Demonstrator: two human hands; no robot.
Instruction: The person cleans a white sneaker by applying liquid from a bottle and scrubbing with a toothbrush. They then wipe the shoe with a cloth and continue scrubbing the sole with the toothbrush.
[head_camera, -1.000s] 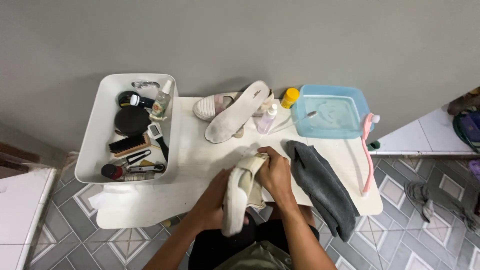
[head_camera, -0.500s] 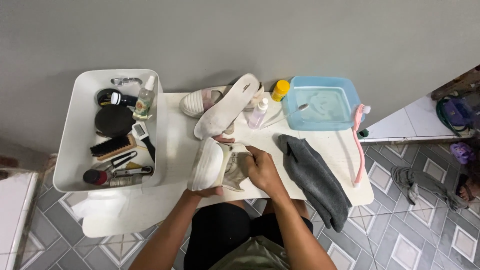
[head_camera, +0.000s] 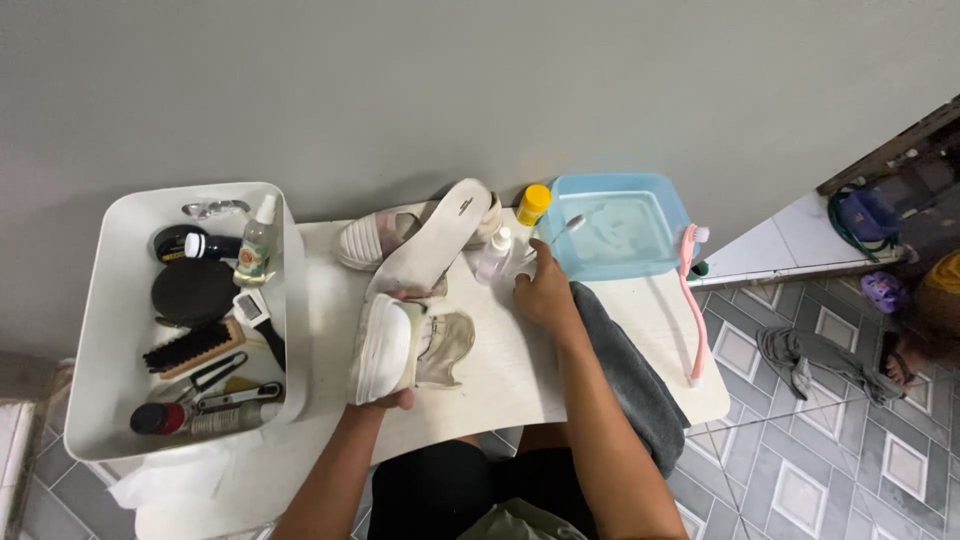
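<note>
My left hand (head_camera: 388, 401) grips a worn white shoe (head_camera: 405, 345) over the white table (head_camera: 500, 385), with its sole turned to the left. My right hand (head_camera: 543, 295) has left the shoe. It lies by a small clear bottle (head_camera: 494, 256), its fingertips at the handle of a toothbrush (head_camera: 566, 228) that leans on the blue basin (head_camera: 668, 225). Whether the fingers hold the handle is hidden. Behind the held shoe lie a second white shoe (head_camera: 365, 240) and a loose white insole (head_camera: 437, 245).
A white tub (head_camera: 92, 330) on the left holds brushes, tins and bottles. A yellow-capped bottle (head_camera: 533, 204) stands by the basin. A grey towel (head_camera: 632, 375) and a long pink brush (head_camera: 692, 300) lie at the right. Tiled floor lies beyond the table edge.
My right hand let go of the shoe and moved up and right to the toothbrush by the basin. The left hand keeps the shoe, now turned sole-left.
</note>
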